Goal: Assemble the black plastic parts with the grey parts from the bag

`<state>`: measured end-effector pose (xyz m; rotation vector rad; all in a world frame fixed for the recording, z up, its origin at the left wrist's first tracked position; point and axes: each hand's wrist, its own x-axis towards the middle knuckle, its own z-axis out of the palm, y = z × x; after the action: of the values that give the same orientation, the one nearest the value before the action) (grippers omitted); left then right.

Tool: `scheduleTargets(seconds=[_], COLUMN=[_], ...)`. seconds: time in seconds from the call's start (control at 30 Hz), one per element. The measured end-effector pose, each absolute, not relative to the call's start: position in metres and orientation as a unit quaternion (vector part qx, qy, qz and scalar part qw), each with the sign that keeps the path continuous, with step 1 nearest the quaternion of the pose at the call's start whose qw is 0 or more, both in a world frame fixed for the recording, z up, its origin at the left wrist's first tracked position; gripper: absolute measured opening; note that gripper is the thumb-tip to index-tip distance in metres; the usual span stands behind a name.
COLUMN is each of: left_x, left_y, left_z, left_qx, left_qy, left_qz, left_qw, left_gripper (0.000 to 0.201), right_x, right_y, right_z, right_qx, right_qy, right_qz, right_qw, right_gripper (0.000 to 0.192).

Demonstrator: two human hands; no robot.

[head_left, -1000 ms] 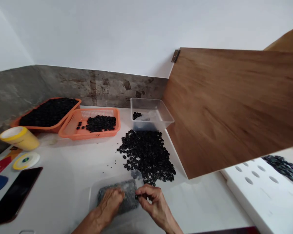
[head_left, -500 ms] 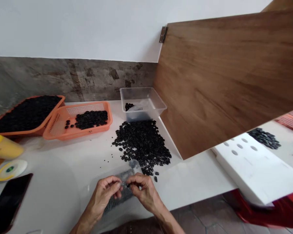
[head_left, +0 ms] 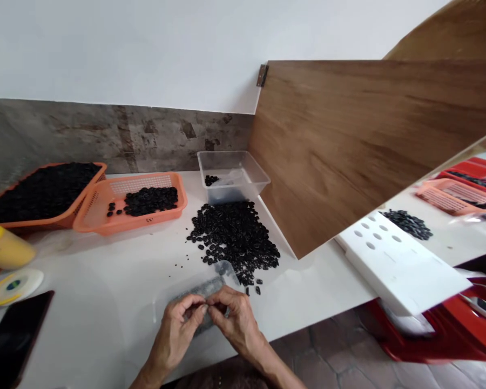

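Left of the black pile [head_left: 235, 237] on the counter [head_left: 105, 281] sit two orange baskets [head_left: 135, 208]. Nearer than the pile, at the counter's front edge, a clear bag [head_left: 204, 294] lies flat, its long axis running left-near to right-far, its far corner pointing at the pile. Above it the left hand [head_left: 178, 329] and right hand [head_left: 237, 319] meet, each grip pinched on something tiny that cannot be made out. Right of the pile stands a wooden panel [head_left: 368, 146].
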<state>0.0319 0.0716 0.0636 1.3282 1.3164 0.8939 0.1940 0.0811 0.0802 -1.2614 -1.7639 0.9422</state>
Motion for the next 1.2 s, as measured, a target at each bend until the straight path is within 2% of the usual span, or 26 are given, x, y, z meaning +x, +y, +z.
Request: scheduleTargets(seconds=[0.47, 0.53, 0.67, 0.77, 1.0, 1.2], left_x=[0.022, 0.021, 0.021, 0.023, 0.023, 0.026], left_y=[0.082, 0.084, 0.086, 0.084, 0.084, 0.089], left_z=[0.057, 0.058, 0.058, 0.058, 0.059, 0.052], left_qx=[0.608, 0.615, 0.555, 0.499, 0.494, 0.521], left_qy=[0.552, 0.549, 0.547, 0.556, 0.562, 0.531], left_qz=[0.430, 0.409, 0.370, 0.371, 0.404, 0.451], left_qw=[0.377, 0.392, 0.507, 0.552, 0.527, 0.493], left_gripper=[0.023, 0.024, 0.022, 0.019, 0.019, 0.020], right_x=[0.182, 0.182, 0.183, 0.183, 0.186, 0.189], right_y=[0.099, 0.100, 0.097, 0.095, 0.099, 0.103], right_z=[0.078, 0.075, 0.070, 0.072, 0.077, 0.072], right_qx=[-0.479, -0.471, -0.463, -0.474, -0.449, -0.431], right_qy=[-0.745, -0.749, -0.732, -0.713, -0.709, -0.654], right_qz=[0.360, 0.365, 0.385, 0.390, 0.431, 0.502], right_qw=[0.294, 0.291, 0.318, 0.340, 0.332, 0.367], right_gripper=[0.015, 0.017, 0.018, 0.018, 0.019, 0.023])
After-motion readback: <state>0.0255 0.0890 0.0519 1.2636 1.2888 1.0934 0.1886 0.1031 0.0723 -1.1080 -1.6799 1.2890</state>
